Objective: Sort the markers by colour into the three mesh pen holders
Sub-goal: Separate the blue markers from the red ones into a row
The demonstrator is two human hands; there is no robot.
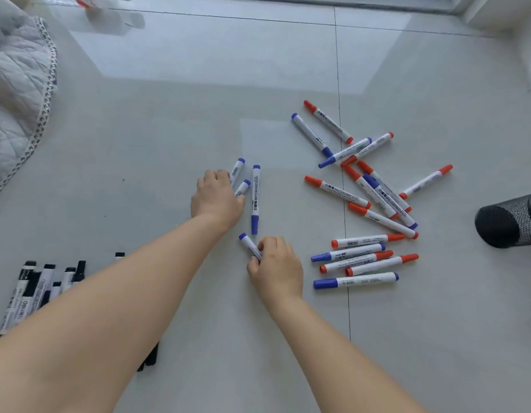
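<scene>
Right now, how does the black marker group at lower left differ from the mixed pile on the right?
The black marker group holds one colour; the mixed pile blends red and blue. The black group lies roughly parallel and tight; the pile is scattered and crossed. The left forearm partly hides the black group; the pile shows fully. Both lie on the tiled floor, outside any holder.

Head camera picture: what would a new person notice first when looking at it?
First, the scattered pile of red and blue markers on the pale tiled floor, right of centre. Next, two bare arms reaching in from below: the left hand rests on two blue markers, and the right hand pinches another blue marker in its fingers. Black markers lie grouped at the lower left.
</scene>
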